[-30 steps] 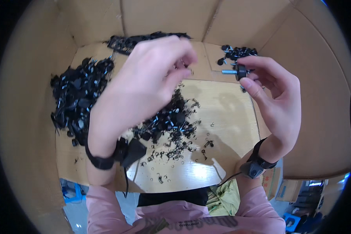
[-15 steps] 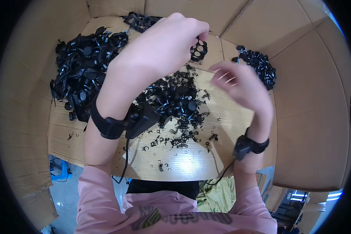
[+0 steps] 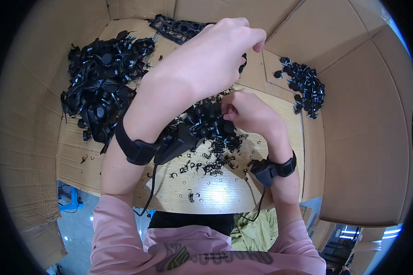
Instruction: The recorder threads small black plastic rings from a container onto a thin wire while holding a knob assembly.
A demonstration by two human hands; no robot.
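In the middle of the table lies a heap of black round-headed parts with metal shanks point(image 3: 211, 120). My right hand point(image 3: 250, 112) is at its right edge, fingers curled together among the parts; what they grip is hidden. My left hand point(image 3: 225, 50) reaches over the far side of the table. Its index finger is bent and raised, its other fingers mostly hidden. Beside its thumb shows the edge of a black piece point(image 3: 243, 63), largely covered by the hand. Farther back lies a black perforated strip point(image 3: 174, 30). Each wrist wears a black strapped device with a cable.
A large tangle of black sheeting and round-headed parts point(image 3: 101, 87) lies at the left. A smaller pile of such parts point(image 3: 307, 87) sits at the right. Small black curls and rings point(image 3: 215, 167) scatter nearer me. Cardboard walls point(image 3: 367, 128) stand around the table.
My right hand has moved left and inward from near the right pile to the middle heap, its fingers now curled. My left hand has shifted right, covering most of the black piece.
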